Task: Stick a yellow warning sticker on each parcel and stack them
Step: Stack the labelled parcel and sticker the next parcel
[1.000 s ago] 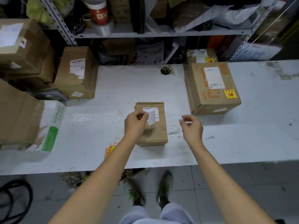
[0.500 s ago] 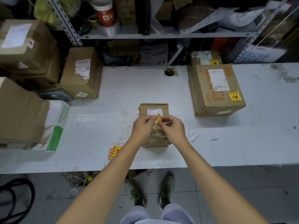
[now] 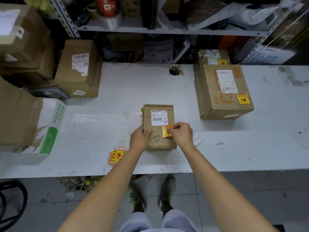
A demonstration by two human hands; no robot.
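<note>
The small parcel (image 3: 160,143) lies flat on the white surface (image 3: 117,101), right in front of the person. The right grip (image 3: 181,134) has its fingers curled and pinches the right edge of a yellow sticker (image 3: 165,133). That sticker lies on the parcel's top face, just below the white shipping label (image 3: 158,118). The left grip (image 3: 139,138) is closed round the parcel's left edge, with the thumb lying across the top.

Near the parcel's front left corner lies a fanned pile of spare stickers (image 3: 116,155). Well beyond the parcel to its right stands a larger box (image 3: 222,91), which carries a yellow sticker of its own. Beyond the parcel to its left stands a tall box (image 3: 78,69) with a label on it.
</note>
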